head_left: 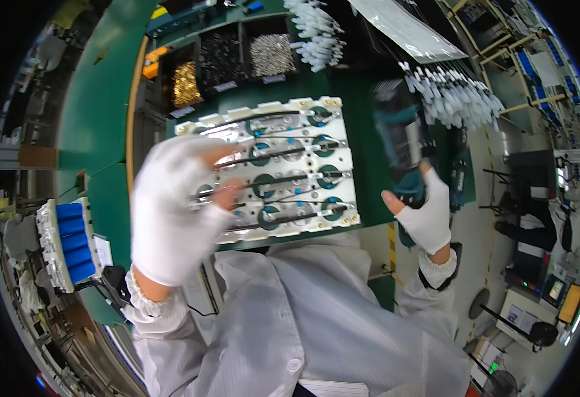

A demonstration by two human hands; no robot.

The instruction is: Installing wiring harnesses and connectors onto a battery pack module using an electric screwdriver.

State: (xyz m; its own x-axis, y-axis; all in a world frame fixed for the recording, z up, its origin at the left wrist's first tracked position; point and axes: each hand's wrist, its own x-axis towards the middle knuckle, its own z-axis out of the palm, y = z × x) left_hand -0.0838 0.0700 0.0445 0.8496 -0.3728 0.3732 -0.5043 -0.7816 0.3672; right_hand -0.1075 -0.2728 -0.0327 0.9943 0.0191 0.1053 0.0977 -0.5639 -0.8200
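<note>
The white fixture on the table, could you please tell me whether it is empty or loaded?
Loaded: several black cables lie across the white fixture.

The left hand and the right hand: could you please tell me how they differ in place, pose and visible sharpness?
The left hand is over the left part of the white frame; the right hand is beyond its right side, at the power tool.
The left hand's thumb and finger curve apart toward the right; the right hand's point upward around the tool's near end.
The left hand looks more blurred than the right hand.
Both wear white gloves with bare fingertips.
</note>
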